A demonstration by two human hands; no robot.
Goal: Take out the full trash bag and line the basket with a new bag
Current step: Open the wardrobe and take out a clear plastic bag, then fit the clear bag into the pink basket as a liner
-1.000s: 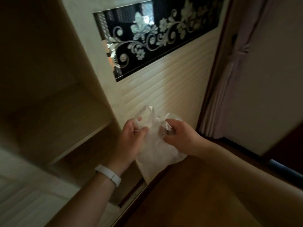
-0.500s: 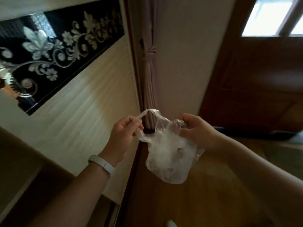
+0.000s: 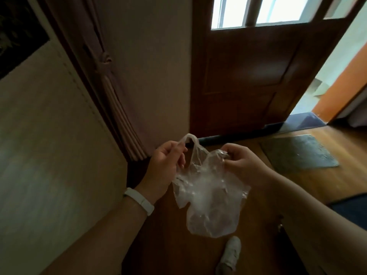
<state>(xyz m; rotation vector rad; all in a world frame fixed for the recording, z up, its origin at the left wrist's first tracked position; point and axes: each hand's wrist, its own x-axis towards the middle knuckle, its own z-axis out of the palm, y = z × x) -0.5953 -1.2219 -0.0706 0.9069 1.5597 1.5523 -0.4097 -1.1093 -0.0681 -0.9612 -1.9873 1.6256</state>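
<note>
A clear, crumpled plastic bag [image 3: 208, 197] hangs in front of me above the wooden floor. My left hand [image 3: 165, 165] pinches one looped handle of the bag at its top left. My right hand [image 3: 241, 164] grips the bunched top edge on the other side. The two hands are spread a little apart and the bag sags between them. A white band sits on my left wrist. No trash basket and no full trash bag are in view.
A dark wooden door [image 3: 258, 72] with glass panes stands open ahead, with a grey mat [image 3: 297, 153] on the floor by it. A tied curtain [image 3: 111, 86] hangs at the left. My white shoe [image 3: 230, 255] shows below the bag.
My view has swung right from the shelf and patterned wall panel to the open door. My hands have drawn apart and the bag has unfolded, hanging longer.
</note>
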